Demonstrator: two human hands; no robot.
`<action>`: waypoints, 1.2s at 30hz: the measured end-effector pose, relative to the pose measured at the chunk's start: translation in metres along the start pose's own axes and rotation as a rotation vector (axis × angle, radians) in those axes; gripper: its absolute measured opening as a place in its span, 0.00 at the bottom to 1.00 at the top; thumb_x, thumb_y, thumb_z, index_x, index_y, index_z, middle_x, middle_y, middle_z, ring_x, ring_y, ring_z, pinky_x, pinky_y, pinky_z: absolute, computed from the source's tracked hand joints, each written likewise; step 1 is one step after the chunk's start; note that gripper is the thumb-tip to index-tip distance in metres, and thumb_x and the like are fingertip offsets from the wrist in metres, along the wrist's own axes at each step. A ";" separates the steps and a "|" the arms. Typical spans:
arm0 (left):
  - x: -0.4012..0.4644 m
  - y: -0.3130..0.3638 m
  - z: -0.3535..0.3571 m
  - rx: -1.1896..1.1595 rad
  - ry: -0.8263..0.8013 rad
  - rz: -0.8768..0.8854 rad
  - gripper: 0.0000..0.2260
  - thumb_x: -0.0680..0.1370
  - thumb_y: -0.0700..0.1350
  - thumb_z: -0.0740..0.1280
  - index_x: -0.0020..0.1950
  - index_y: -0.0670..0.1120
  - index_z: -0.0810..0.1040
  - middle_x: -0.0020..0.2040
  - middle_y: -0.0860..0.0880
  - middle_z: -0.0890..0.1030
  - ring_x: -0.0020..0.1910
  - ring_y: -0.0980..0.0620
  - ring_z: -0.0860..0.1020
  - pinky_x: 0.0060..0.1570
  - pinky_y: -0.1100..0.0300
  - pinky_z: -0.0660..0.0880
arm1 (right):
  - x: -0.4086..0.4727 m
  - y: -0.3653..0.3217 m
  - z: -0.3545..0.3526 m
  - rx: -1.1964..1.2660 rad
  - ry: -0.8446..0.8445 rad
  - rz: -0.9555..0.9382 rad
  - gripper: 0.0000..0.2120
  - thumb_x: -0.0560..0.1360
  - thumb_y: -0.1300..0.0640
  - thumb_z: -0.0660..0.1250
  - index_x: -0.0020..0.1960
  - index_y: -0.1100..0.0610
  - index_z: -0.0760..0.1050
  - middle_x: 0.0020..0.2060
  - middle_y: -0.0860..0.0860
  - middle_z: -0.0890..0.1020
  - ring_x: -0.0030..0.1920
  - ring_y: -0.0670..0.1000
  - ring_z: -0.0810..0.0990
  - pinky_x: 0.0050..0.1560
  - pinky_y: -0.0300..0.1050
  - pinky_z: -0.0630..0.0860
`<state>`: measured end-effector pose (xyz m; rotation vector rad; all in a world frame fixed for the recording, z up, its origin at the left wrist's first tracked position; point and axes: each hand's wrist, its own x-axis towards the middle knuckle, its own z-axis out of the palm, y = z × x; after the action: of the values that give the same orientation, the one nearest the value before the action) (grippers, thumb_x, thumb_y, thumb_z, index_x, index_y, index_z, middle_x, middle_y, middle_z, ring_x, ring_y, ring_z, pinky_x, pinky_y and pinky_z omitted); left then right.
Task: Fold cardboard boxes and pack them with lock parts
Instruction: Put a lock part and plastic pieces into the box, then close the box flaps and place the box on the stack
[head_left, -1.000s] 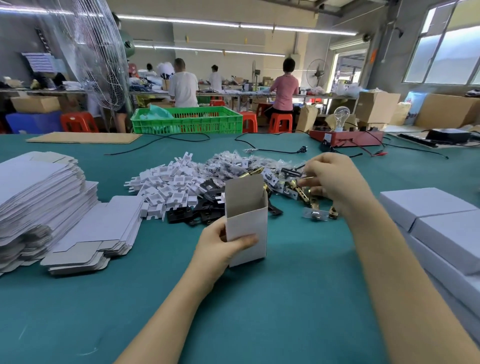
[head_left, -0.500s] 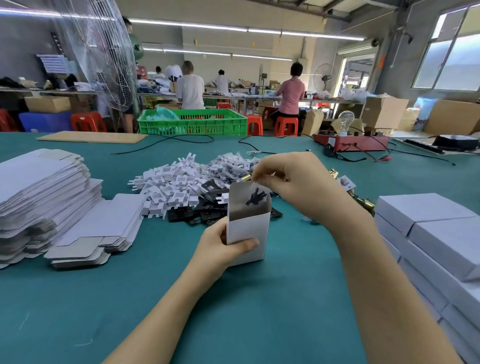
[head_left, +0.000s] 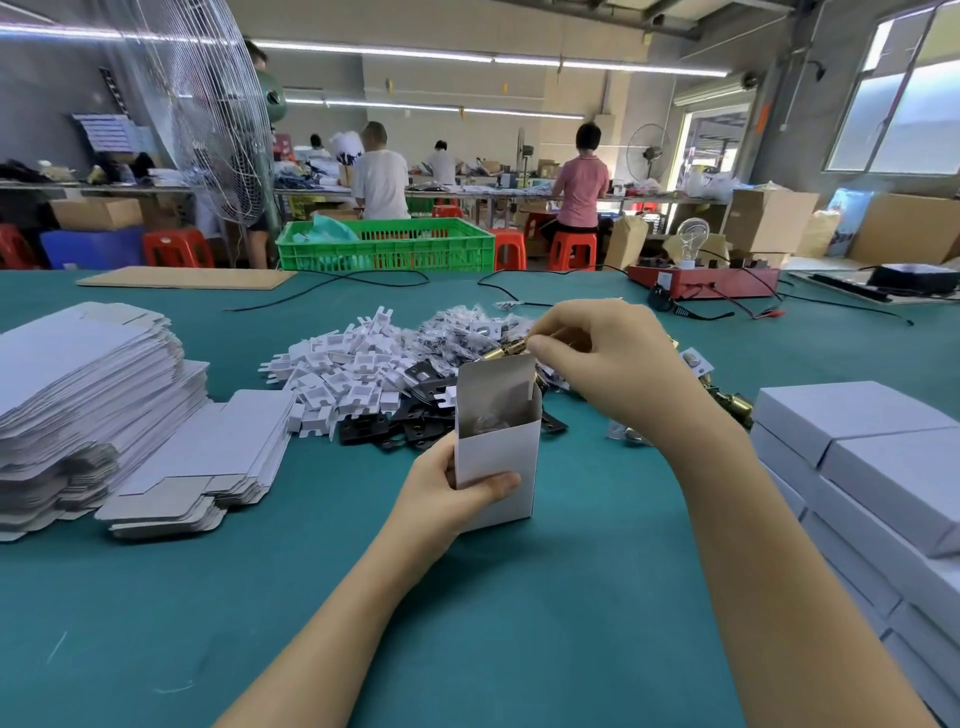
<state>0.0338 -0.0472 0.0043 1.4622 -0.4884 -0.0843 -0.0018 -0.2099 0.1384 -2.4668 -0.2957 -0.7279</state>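
The right hand (head_left: 613, 364) has come back from the pile, its grip pinching a brass lock part (head_left: 503, 351) at the open box (head_left: 498, 452)'s twelve o'clock rim, while the left hand (head_left: 452, 493) clasps the box, so another piece looks about to go in.

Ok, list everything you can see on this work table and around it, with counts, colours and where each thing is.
Open box: one, white, upright at centre.
Flat box blanks: two stacks, white and grey, left.
Plastic inserts: a pile, white, behind the box.
Black plates: several, beside the inserts.
Brass lock part: one, above the box mouth.
Packed boxes: a stack, white, right.
Crate: one, green, beyond the far table edge.
Table: one, teal cover.
Workers: several, background benches.
Left hand: grips the box.
Right hand: pinches the brass part.
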 end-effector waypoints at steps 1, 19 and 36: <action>0.000 0.000 0.000 0.001 -0.004 -0.004 0.14 0.68 0.46 0.73 0.53 0.54 0.81 0.48 0.55 0.86 0.47 0.59 0.83 0.44 0.67 0.77 | 0.000 0.003 0.002 0.022 0.018 0.038 0.07 0.77 0.54 0.66 0.47 0.56 0.82 0.37 0.47 0.82 0.39 0.44 0.78 0.41 0.37 0.73; -0.007 0.015 0.020 -0.251 -0.122 -0.183 0.32 0.63 0.79 0.59 0.55 0.61 0.83 0.56 0.51 0.84 0.56 0.53 0.82 0.49 0.59 0.80 | -0.069 0.026 0.097 0.930 -0.035 0.770 0.27 0.75 0.28 0.49 0.56 0.41 0.78 0.51 0.41 0.83 0.52 0.40 0.79 0.52 0.39 0.75; -0.008 0.026 0.034 -0.399 0.037 -0.126 0.15 0.82 0.48 0.56 0.54 0.61 0.81 0.52 0.50 0.85 0.44 0.54 0.84 0.38 0.57 0.80 | -0.066 0.036 0.097 1.246 -0.004 0.585 0.19 0.70 0.38 0.63 0.54 0.46 0.82 0.51 0.52 0.85 0.51 0.55 0.84 0.52 0.56 0.79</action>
<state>0.0080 -0.0729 0.0287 1.0990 -0.3258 -0.2415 -0.0013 -0.1889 0.0170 -1.2417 0.0141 -0.1507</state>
